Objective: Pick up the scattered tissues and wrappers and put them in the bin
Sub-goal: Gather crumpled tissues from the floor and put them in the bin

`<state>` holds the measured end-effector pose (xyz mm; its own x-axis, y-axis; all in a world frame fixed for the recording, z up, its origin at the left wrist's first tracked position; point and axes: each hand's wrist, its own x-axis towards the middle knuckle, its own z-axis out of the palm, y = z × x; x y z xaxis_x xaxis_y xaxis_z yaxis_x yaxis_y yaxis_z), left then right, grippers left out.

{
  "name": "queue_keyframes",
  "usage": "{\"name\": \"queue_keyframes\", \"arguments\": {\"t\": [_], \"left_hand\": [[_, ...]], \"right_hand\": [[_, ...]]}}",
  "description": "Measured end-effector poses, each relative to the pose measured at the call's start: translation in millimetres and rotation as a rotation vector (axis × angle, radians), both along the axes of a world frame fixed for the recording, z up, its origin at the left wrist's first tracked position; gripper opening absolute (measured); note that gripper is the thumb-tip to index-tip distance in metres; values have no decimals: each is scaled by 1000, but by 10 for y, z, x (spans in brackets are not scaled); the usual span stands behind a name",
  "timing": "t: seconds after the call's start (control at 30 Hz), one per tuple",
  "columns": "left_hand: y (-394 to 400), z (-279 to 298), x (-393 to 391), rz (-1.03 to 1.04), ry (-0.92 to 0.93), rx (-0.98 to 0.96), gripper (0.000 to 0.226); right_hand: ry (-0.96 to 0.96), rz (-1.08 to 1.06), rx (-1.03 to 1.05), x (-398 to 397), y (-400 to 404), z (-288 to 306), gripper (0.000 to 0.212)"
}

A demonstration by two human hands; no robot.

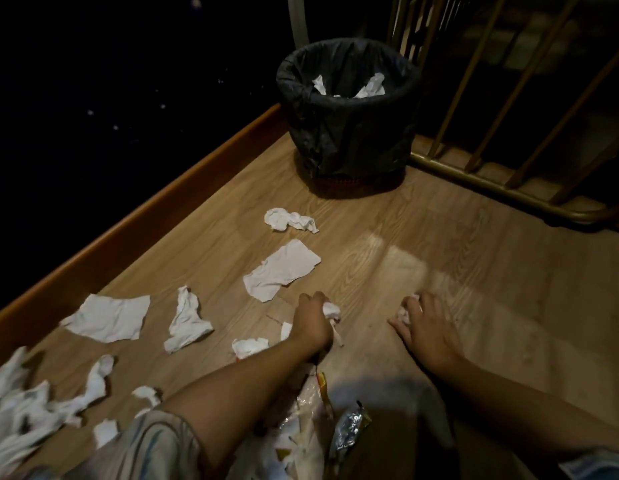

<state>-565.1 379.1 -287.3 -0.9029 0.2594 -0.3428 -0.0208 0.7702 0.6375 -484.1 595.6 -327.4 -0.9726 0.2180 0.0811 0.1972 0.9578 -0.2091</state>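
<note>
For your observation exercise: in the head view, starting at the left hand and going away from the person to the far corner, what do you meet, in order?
Left hand closed on a crumpled tissue → flat tissue → crumpled tissue pair → lined bin with tissues already inside.

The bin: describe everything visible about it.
The bin is a round, upright basket lined with a crinkled black plastic bag folded over its rim and draped down its sides; a reddish woven base shows beneath. It stands on the wood floor in the corner beside the railing. White crumpled tissues lie inside.

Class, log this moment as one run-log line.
left hand: clutching crumpled white tissue | right hand: clutching tissue | black-lined bin: holds tissues
</note>
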Motion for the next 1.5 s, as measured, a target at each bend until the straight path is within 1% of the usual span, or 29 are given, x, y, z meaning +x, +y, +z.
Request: {"name": "queue_keyframes", "arguments": {"t": [0.07, 0.1, 0.13, 0.2, 0.23, 0.3, 0.33, 0.4, 0.43, 0.47, 0.5, 0.53, 0.6, 0.63, 0.67, 0.73, 0.77, 0.8, 0.87, 0.9, 1.0, 1.03, 1.07, 1.17, 1.23, 1.3, 1.37, 1.43, 1.5], "left_hand": [[-29, 172, -164, 160, -39, 126, 11], [-55, 257, -259, 239, -88, 165, 14], [-80, 338, -355, 324, -161, 229, 16], [-153, 539, -499, 485, -378, 457, 14], [-201, 636, -557, 548, -452, 545, 17], [-334, 772, -720, 562, -457, 586, 19], [-409, 848, -784, 547, -445, 592, 22], [-573, 1002, -892, 498, -419, 603, 33], [-665, 1058, -952, 459, -412, 589, 46], [-763, 1085, -1006, 402, -401, 531, 65], [-868, 1107, -1019, 339, -380, 435, 78], [-952, 1113, -1015, 286, -340, 345, 78], [-1145, 1017, -983, 245, -293, 182, 57], [-1225, 966, -936, 232, -288, 137, 46], [-1303, 907, -866, 202, -263, 100, 34], [-1418, 754, -696, 77, -149, 30, 14], [-1450, 671, -600, 9, -86, -24, 12], [-1470, 592, -506, -44, -42, -66, 17], [-1503, 412, -372, -119, -55, -75, 33], [-1520, 324, -338, -194, -69, -100, 38], [-1545, 126, -326, -561, -66, -336, 42], [-1545, 93, -336, -625, -72, -389, 43], [-1534, 83, -345, -643, -82, -422, 42], [-1530, 55, -412, -584, -76, -386, 41], [-1535, 112, -488, -459, -68, -310, 43], [-1534, 221, -588, -323, -39, -234, 42], [-1525, 351, -693, -194, 3, -153, 39], [-1496, 487, -781, -43, -47, 49, 32], [-1427, 636, -844, 64, -79, 240, 28]], "right_hand": [[-82, 33, -19, 63, 80, 5, 26], [-121, 52, -58, 71, 104, 38, 22], [-147, 55, -113, 66, 113, 75, 19], [-168, -3, -261, 23, 53, 218, 17], [-172, -46, -348, -18, -9, 292, 17], [-158, -94, -486, -125, -176, 401, 9], [-144, -87, -530, -187, -282, 444, 14], [-106, 14, -543, -297, -522, 504, 33], [-96, 100, -505, -348, -652, 537, 35], [-102, 208, -461, -393, -795, 558, 34], [-126, 318, -420, -424, -949, 599, 32], [-151, 424, -405, -445, -1096, 619, 31], [-190, 588, -387, -449, -1349, 619, 35], [-198, 652, -352, -427, -1447, 591, 37], [-196, 715, -287, -395, -1516, 523, 40], [-214, 810, -121, -292, -1586, 385, 48], [-245, 831, -56, -228, -1589, 336, 52], [-284, 843, -15, -166, -1573, 278, 58], [-366, 839, 10, -68, -1554, 186, 72], [-379, 832, 11, -36, -1556, 173, 74], [-295, 775, -45, -14, -1553, 94, 62], [-244, 764, -61, -25, -1544, 80, 58], [-192, 759, -69, -46, -1530, 73, 53], [-67, 710, -108, -122, -1485, 127, 36], [9, 627, -171, -188, -1464, 193, 27], [50, 510, -305, -274, -1468, 296, 16], [78, 368, -469, -382, -1499, 447, 14], [103, 232, -607, -504, -1530, 600, 14], [124, 137, -708, -620, -1563, 772, 17]]}}
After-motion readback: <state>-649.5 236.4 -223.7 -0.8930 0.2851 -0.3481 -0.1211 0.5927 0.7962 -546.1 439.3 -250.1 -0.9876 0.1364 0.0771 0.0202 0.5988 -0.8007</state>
